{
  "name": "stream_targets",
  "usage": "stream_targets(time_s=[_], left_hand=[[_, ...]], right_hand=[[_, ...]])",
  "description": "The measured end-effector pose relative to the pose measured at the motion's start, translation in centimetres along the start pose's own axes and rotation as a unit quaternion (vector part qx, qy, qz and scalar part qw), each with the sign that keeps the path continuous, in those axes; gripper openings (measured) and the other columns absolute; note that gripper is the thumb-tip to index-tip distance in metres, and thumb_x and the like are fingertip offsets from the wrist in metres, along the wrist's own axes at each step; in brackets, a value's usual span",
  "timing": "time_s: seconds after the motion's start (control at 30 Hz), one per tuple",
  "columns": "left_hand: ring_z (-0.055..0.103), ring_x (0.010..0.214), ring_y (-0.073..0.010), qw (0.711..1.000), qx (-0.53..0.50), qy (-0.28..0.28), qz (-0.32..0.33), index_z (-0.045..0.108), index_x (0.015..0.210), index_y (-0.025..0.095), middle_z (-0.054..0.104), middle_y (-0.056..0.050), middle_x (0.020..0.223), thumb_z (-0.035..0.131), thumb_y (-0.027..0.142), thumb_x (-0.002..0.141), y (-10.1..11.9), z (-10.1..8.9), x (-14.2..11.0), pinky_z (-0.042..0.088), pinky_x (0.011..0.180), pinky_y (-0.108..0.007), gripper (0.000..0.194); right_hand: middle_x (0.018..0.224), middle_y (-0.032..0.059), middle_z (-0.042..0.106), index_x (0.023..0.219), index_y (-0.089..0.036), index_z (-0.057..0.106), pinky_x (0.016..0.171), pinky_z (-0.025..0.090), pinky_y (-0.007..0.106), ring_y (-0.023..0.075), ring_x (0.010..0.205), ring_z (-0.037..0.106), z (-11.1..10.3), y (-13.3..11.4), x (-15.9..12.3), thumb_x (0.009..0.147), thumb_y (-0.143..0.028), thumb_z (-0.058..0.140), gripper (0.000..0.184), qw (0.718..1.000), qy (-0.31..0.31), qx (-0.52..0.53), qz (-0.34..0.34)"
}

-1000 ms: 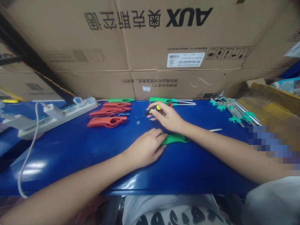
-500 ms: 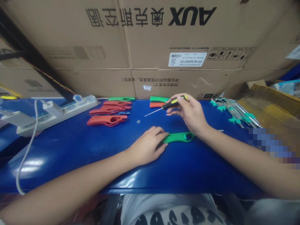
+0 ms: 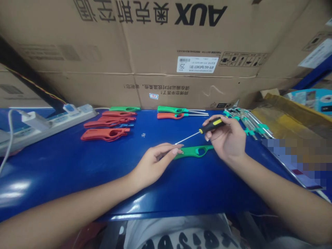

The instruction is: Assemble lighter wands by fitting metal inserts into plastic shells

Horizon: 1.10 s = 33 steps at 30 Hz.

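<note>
My right hand (image 3: 227, 140) grips a small screwdriver (image 3: 204, 129) with a black and yellow handle; its thin shaft points down-left toward my left fingertips. My left hand (image 3: 155, 162) rests on the blue table (image 3: 77, 162), thumb and fingers pinched at the left end of a green plastic lighter shell (image 3: 195, 151) that lies flat between both hands. What, if anything, sits inside the pinch is too small to make out.
A stack of red lighter shells (image 3: 109, 128) and one green shell (image 3: 124, 109) lie at the back left. A green lighter (image 3: 178, 110) and a red lighter (image 3: 172, 116) lie by the cardboard boxes (image 3: 166, 52). Several metal-tube parts (image 3: 246, 122) at right, a power strip (image 3: 44, 122) at left.
My right hand picked the screwdriver up off the table, then brought it down-right so the tip points at my left fingers. My left hand lifted its fingers into a pinch on the shell's end.
</note>
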<state>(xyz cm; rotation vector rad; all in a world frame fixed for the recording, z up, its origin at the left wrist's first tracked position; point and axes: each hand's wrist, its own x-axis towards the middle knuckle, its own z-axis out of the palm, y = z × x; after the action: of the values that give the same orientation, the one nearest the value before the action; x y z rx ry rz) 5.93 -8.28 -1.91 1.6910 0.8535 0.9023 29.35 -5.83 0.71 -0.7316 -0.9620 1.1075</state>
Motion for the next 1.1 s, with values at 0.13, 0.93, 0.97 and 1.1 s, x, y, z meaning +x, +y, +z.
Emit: stream_targets(time_s=[0.13,0.93,0.97,1.1], left_hand=[[0.071,0.093,-0.0172,0.998,-0.033,0.031,-0.046,0.080,0.105,0.020,0.080,-0.004,0.098,0.064,0.037,0.096,0.40,-0.10,0.11,0.054,0.089,-0.026,0.026],[0.074,0.076,-0.0131,0.984,-0.124,0.056,-0.118,0.083,0.087,0.023,0.081,-0.002,0.084,0.088,0.030,0.073,0.60,-0.37,0.31,0.058,0.075,-0.019,0.016],[0.074,0.075,-0.0130,0.984,-0.124,0.056,-0.118,0.083,0.087,0.022,0.081,-0.002,0.083,0.088,0.030,0.073,0.60,-0.38,0.34,0.058,0.075,-0.019,0.016],[0.074,0.074,-0.0138,0.982,-0.129,0.060,-0.124,0.083,0.088,0.021,0.081,-0.003,0.082,0.088,0.030,0.073,0.61,-0.37,0.44,0.059,0.074,-0.020,0.018]], right_hand=[[0.072,0.0050,0.073,0.076,-0.019,0.069,0.040,0.048,0.027,0.0145,0.046,0.059,-0.29,0.02,-0.09,0.081,-0.033,0.056,0.020,1.000,-0.010,0.002,-0.003],[0.068,0.0048,0.072,0.071,-0.017,0.066,0.039,0.046,0.025,0.0133,0.041,0.056,0.46,-0.29,-0.32,0.077,-0.032,0.061,0.017,0.999,0.003,-0.012,0.038],[0.068,0.0047,0.072,0.071,-0.017,0.066,0.039,0.046,0.025,0.0132,0.041,0.056,0.44,-0.31,-0.32,0.077,-0.033,0.061,0.017,0.999,0.003,-0.014,0.036],[0.067,0.0043,0.072,0.070,-0.018,0.066,0.038,0.045,0.025,0.0126,0.041,0.055,0.35,-0.43,-0.25,0.076,-0.034,0.061,0.019,1.000,0.011,-0.019,0.022]])
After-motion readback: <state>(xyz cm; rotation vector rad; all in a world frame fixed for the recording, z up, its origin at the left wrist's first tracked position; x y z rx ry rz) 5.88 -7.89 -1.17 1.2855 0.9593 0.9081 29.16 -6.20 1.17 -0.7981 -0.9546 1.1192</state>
